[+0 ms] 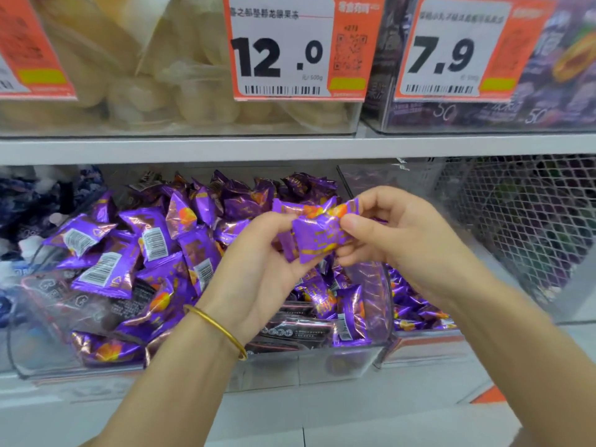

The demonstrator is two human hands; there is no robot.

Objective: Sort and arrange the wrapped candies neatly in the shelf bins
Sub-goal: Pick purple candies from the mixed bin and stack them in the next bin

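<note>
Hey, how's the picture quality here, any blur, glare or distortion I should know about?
Head view: the 12.0 tag and held candies read fairly sharp; the far-left tag and the frame edges are smeared; foil wrappers in the bin throw bright glints; light is even, without hard shadows; the shelf edge runs slightly tilted.

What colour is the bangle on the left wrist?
The bangle is gold; the head view shows it.

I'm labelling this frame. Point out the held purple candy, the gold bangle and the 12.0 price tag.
held purple candy [317,235]: head view, middle of wrapper front.
gold bangle [215,324]: head view, middle of the band.
12.0 price tag [283,27]: head view, white panel above digits.
</note>
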